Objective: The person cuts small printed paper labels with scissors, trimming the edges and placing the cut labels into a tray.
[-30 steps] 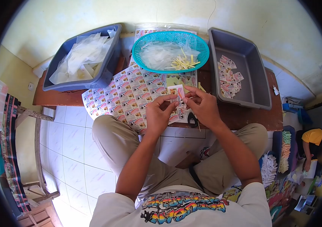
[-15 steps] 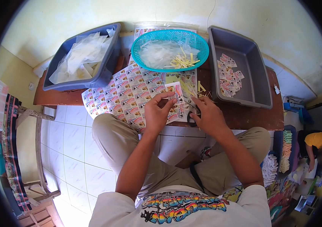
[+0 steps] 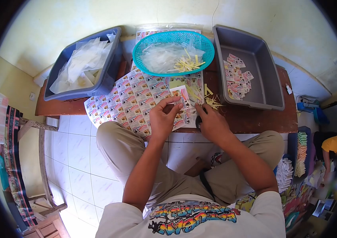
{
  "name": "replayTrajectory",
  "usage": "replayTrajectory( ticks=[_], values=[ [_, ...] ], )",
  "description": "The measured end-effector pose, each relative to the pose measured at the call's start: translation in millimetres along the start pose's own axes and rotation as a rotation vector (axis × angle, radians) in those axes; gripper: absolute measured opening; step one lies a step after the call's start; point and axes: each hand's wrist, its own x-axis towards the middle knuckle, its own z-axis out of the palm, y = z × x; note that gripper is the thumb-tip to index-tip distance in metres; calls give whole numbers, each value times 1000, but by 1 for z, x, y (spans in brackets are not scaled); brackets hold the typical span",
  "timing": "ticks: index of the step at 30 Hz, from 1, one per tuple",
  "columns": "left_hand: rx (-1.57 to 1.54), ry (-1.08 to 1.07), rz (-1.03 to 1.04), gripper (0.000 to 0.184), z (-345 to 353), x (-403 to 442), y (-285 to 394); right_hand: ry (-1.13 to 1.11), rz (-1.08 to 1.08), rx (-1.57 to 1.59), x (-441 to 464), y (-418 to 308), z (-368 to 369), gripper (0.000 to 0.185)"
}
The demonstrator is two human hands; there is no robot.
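My left hand (image 3: 163, 119) pinches a small printed label (image 3: 181, 95) upright between thumb and fingertips, its face showing a picture and a white border. Close by on the right, my right hand (image 3: 212, 123) is closed on a pair of scissors (image 3: 197, 121); a bit of black handle shows, while the blades are mostly hidden beside the label. Under both hands lies a large sheet of printed labels (image 3: 130, 97), draped over the bench. Thin yellowish paper strips (image 3: 212, 101) are scattered to the right of the scissors.
A turquoise basket (image 3: 136, 59) holds clear plastic bags and cut strips. The left grey tub (image 3: 112, 71) contains translucent sheets; the right grey tub (image 3: 263, 89) holds a pile of cut labels (image 3: 236, 79). All stand on a brown wooden bench (image 3: 251, 123). Another person (image 3: 331, 144) bends at far right.
The fingers of my right hand have closed further, and the scissor handles show less. My left hand keeps the label in nearly the same place. The view has shifted slightly.
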Motion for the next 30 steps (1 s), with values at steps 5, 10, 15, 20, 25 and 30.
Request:
replayTrajectory(
  ticks=[5, 10, 15, 20, 25, 30],
  values=[
    [-20, 7, 0, 28, -3, -1, 2, -25, 32, 108, 7, 7, -2, 67],
    [-29, 15, 23, 28, -7, 0, 0, 38, 18, 264, 1, 8, -17, 69],
    [-74, 67, 47, 27, -10, 1, -2, -65, 39, 445, -7, 6, -37, 78],
    [-93, 113, 69, 27, -9, 1, 6, -102, 84, 681, -15, 2, -43, 95],
    [-67, 107, 78, 31, -6, 4, 9, -186, 96, 1094, -17, -8, -50, 89],
    [-110, 97, 86, 32, -2, 5, 10, -239, 52, 1304, -16, -12, -47, 90]
  ],
)
